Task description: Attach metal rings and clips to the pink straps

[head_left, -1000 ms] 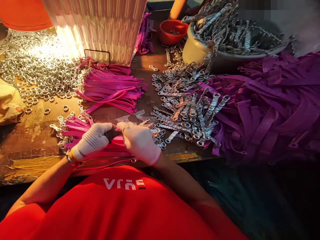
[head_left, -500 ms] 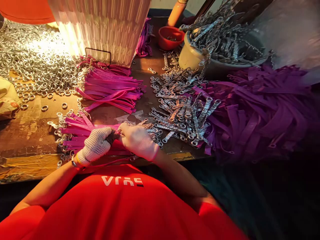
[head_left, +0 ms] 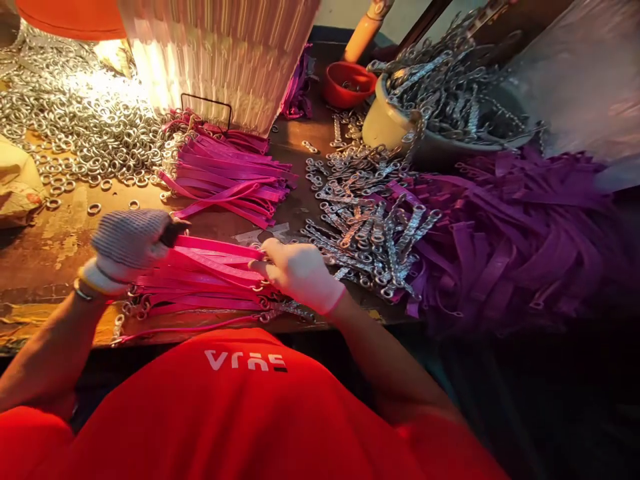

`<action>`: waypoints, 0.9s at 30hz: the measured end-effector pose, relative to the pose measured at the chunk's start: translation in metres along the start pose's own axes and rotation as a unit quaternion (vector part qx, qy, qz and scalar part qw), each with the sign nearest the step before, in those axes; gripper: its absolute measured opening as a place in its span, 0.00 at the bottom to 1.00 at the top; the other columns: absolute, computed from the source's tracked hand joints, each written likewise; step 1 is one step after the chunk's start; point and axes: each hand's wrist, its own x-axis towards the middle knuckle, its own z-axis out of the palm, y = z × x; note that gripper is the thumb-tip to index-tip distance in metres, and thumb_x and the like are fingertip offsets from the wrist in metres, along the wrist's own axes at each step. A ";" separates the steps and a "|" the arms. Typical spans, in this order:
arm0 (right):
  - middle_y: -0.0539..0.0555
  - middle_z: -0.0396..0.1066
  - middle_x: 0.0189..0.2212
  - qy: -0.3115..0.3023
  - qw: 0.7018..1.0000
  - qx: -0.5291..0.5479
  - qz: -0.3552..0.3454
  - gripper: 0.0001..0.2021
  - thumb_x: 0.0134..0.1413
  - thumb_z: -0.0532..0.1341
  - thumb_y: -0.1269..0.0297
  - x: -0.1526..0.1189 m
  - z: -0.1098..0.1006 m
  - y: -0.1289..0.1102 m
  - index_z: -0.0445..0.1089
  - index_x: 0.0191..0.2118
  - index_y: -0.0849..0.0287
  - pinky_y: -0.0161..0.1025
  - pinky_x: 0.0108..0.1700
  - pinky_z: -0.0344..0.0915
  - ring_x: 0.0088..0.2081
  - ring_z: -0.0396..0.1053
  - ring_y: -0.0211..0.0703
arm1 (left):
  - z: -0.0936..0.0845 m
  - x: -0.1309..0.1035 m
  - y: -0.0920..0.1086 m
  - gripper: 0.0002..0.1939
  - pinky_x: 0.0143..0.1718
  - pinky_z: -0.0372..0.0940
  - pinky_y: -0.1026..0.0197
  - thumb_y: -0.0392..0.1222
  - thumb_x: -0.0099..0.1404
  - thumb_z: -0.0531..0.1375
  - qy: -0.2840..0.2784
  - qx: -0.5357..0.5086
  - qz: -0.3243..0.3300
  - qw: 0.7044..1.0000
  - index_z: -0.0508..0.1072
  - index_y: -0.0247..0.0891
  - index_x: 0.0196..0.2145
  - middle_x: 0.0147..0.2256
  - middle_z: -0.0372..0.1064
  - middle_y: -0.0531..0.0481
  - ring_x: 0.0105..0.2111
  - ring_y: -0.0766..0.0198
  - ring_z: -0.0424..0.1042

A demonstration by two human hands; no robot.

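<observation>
A pink strap runs nearly straight between my two gloved hands, above a pile of similar pink straps with metal rings at their ends. My left hand, in a grey-white glove blackened at the fingertips, is closed on the strap's left end. At its right end, the thumb and fingers of my right hand, in a white glove, pinch the strap. What exactly sits inside the left fingers is hidden. Just right of the right hand lies a heap of short twisted metal chain pieces.
Loose metal rings spread across the left of the table. Behind my hands lies another pink strap bundle, beside a ribbed translucent sheet. A red bowl, a chain-filled bucket and piled purple straps stand beyond and right.
My left hand has moved left and slightly away from me, parting from the right hand. The pink strap is now drawn out between them. My right hand has shifted slightly right.
</observation>
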 end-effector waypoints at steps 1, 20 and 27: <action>0.61 0.77 0.38 -0.013 1.000 -0.004 0.004 0.26 0.67 0.52 0.42 -0.002 0.000 0.005 0.72 0.49 0.61 0.39 0.36 0.53 0.40 0.73 0.52 | 0.000 -0.003 -0.012 0.19 0.33 0.60 0.58 0.54 0.69 0.54 0.001 0.036 -0.001 0.999 0.75 0.37 0.36 0.30 0.69 0.48 0.30 0.58 0.68; 0.67 0.70 0.51 -0.020 0.988 0.010 -0.155 0.42 0.43 0.69 0.42 0.042 0.033 -0.026 0.59 0.59 0.63 0.53 0.50 0.62 0.50 0.68 0.63 | 0.063 -0.123 0.078 0.46 0.70 0.36 0.32 0.40 0.65 0.61 0.041 -0.094 0.107 0.989 0.42 0.42 0.74 0.71 0.45 0.36 0.71 0.41 0.39; 0.64 0.71 0.48 -0.041 0.984 -0.008 -0.173 0.32 0.48 0.65 0.52 0.026 0.031 -0.016 0.61 0.57 0.61 0.48 0.48 0.61 0.49 0.69 0.61 | 0.065 -0.089 0.061 0.47 0.69 0.30 0.29 0.47 0.64 0.62 0.013 -0.069 0.107 0.992 0.44 0.37 0.73 0.71 0.43 0.32 0.71 0.38 0.35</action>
